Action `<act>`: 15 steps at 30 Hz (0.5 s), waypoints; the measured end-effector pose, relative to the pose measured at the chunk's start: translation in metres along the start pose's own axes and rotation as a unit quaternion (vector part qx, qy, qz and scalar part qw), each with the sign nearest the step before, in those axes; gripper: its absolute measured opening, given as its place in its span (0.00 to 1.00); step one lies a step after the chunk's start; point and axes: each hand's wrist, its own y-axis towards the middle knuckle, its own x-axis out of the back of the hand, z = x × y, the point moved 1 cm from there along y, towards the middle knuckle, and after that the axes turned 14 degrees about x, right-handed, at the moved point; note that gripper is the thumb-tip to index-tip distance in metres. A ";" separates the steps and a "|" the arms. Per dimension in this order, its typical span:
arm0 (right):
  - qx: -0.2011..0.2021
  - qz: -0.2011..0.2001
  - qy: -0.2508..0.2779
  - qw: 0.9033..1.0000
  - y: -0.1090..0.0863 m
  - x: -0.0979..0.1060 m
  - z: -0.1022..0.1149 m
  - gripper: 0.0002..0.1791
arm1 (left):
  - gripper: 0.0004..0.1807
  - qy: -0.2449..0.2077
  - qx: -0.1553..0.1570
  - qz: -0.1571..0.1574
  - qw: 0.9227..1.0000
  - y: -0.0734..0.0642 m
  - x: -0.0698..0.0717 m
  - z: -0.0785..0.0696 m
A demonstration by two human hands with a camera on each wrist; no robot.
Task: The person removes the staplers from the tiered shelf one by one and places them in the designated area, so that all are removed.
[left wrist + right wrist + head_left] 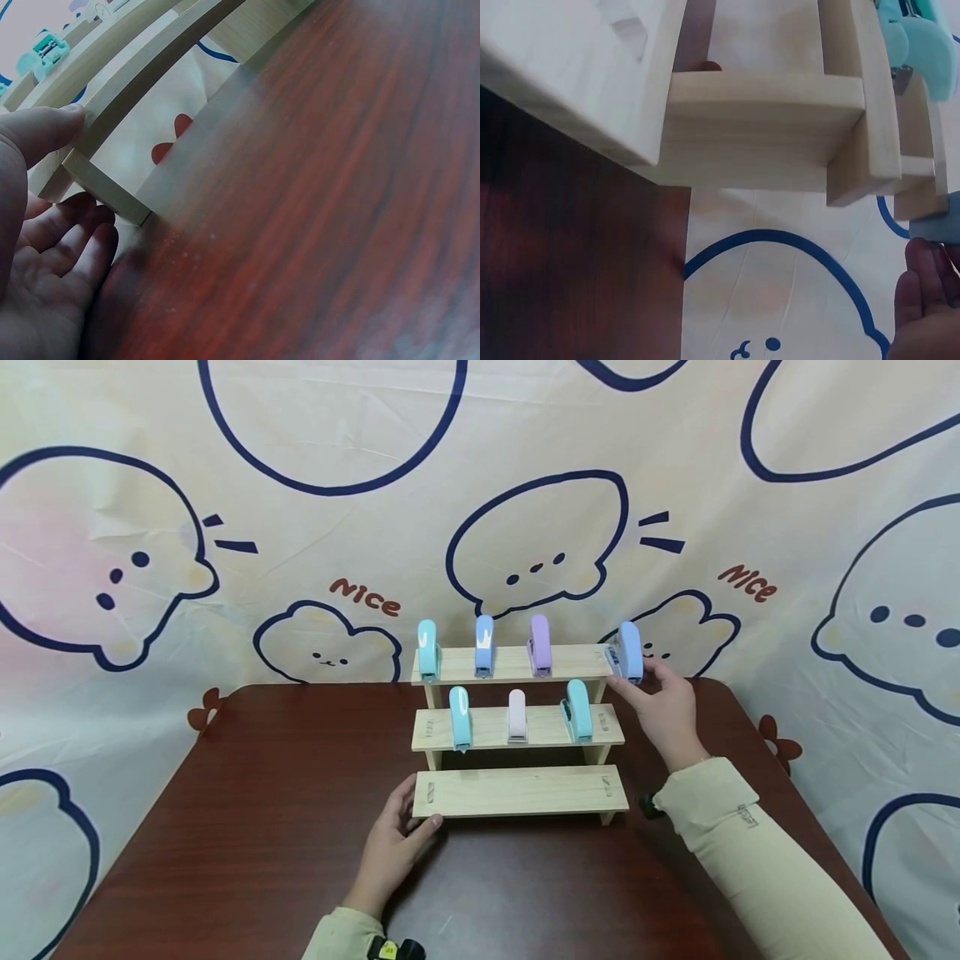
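A three-step wooden display rack [517, 792] stands on the table. My left hand [393, 843] grips the left end of its bottom step, thumb at the front edge; in the left wrist view the fingers [94, 251] curl beside the end leg. My right hand [667, 714] holds a blue stapler [630, 652] at the right end of the top step. In the right wrist view only a bit of that stapler [937, 225] shows above the fingertips. Also on the top step are a teal stapler [427, 650], another blue stapler [484, 646] and a purple stapler [539, 646].
The middle step carries a teal stapler [461, 718], a pale pink stapler [517, 717] and a second teal stapler [578, 710]. The dark wooden table [285, 793] extends around the rack. Behind it hangs a cartoon-printed cloth [337, 552].
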 end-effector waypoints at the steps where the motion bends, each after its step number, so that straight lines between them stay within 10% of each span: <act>1: -0.003 -0.002 0.001 1.000 -0.001 0.002 0.000 0.38 | 0.42 0.002 -0.003 0.000 1.000 0.000 0.000 0.000; 15: -0.027 -0.014 -0.020 0.999 -0.020 0.018 -0.025 0.38 | 0.43 0.014 0.011 -0.005 1.000 0.001 0.001 0.001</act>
